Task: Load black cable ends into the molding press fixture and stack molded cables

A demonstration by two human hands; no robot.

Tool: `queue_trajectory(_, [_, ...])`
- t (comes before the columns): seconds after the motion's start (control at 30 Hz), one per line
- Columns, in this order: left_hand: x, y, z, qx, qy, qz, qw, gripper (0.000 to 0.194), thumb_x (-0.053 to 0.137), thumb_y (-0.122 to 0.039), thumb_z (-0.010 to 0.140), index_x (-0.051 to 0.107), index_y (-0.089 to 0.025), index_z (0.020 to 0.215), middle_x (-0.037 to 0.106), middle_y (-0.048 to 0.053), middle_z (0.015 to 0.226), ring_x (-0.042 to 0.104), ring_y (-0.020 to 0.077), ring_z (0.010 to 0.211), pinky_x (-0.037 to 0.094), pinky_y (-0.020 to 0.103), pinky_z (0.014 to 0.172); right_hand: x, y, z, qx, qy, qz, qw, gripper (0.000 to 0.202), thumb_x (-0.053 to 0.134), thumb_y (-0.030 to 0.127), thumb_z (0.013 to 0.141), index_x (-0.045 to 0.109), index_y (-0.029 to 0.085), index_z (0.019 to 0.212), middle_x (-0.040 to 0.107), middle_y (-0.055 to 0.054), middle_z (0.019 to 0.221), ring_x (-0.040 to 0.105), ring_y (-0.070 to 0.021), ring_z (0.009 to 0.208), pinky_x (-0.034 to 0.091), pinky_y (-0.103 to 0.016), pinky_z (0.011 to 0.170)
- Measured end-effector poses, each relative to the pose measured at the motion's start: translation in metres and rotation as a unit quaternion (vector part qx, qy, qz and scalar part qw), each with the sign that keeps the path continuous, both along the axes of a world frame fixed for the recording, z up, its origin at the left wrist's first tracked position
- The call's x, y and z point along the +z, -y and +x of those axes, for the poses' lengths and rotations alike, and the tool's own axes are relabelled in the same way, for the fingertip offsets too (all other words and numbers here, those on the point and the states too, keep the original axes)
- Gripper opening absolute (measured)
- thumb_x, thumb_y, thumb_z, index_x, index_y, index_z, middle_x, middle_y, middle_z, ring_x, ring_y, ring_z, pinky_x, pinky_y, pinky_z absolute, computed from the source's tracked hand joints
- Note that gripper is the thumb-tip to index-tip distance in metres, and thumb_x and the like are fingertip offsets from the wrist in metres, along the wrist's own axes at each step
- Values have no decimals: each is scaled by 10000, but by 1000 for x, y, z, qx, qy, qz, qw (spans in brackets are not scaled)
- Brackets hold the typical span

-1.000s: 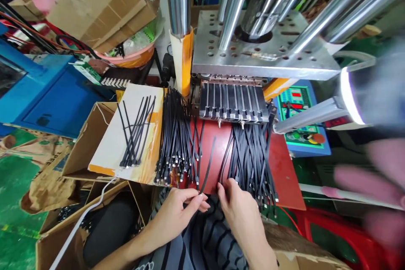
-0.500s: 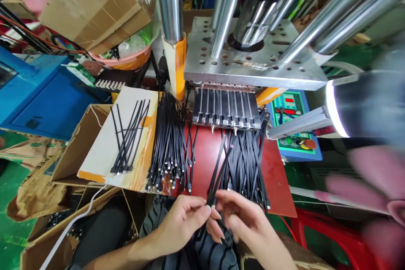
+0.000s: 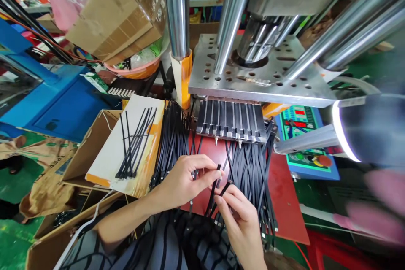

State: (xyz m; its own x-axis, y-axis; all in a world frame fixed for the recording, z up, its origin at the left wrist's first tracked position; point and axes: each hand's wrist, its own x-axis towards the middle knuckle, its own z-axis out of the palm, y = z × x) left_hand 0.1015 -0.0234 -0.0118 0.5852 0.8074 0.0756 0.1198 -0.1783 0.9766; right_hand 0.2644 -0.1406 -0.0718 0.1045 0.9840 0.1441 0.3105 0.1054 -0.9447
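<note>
My left hand (image 3: 186, 179) pinches the upper end of a flat black cable (image 3: 213, 196) between thumb and fingertips. Beside it, my right hand (image 3: 242, 213) has its thumb and fingers closed on the end of another black cable (image 3: 225, 187). Both cables slant down towards my lap, their lower parts partly hidden. Just beyond my hands, many similar cables (image 3: 249, 173) hang from the front of a slotted metal mould (image 3: 232, 120) over a red board (image 3: 286, 194). A second dense bundle of cables (image 3: 172, 135) lies left of the mould.
Several crossed cables (image 3: 136, 145) lie on a white board (image 3: 106, 156) resting over a cardboard box (image 3: 84, 147). A press with a heavy steel plate (image 3: 259, 86) stands above the mould. At right are a control panel (image 3: 300, 120), a bright ring lamp (image 3: 343, 130) and a blurred pink fan (image 3: 370, 206).
Both hands have risen away from my lap and moved slightly apart. The cable ends, earlier close together, are now held separately, one in each hand. The camera view has shifted a little.
</note>
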Motion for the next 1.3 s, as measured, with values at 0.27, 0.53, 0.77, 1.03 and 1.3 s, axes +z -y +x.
queue_trajectory(0.27, [-3,1,0,-31,39,-34,998,207,688,-287,974,828,-136,987,780,83,875,704,154,773,528,248,722,13,-23,9,28,22,87,996,200,635,89,961,745,250,1007,656,-6,825,599,-116,675,477,-200,587])
queue_trajectory(0.53, [-3,-8,-6,-81,65,24,994,140,731,-233,942,816,-128,978,747,92,929,693,146,808,539,250,741,18,-30,11,67,-9,29,997,141,619,170,994,732,242,950,602,-6,789,567,-140,686,457,-240,609])
queue_trajectory(0.77, [7,-18,-1,-44,10,147,988,128,686,-210,967,774,-123,936,744,49,805,658,127,719,510,244,690,4,-35,-3,43,7,7,999,279,634,258,984,545,210,723,478,32,685,461,-119,612,383,-234,569])
queue_trajectory(1.03, [-41,-117,16,125,3,268,955,120,694,-215,958,755,-144,883,761,99,1053,721,189,1002,560,343,961,3,-42,18,190,42,-171,966,375,614,435,993,588,195,705,571,7,678,530,-135,621,413,-237,570])
queue_trajectory(1.3, [-73,-168,24,190,-69,256,945,278,554,-230,1029,633,-117,1270,698,166,1292,643,239,1269,539,409,1082,49,-199,54,109,64,-76,989,486,719,641,852,693,172,725,535,22,564,448,-123,535,348,-261,523])
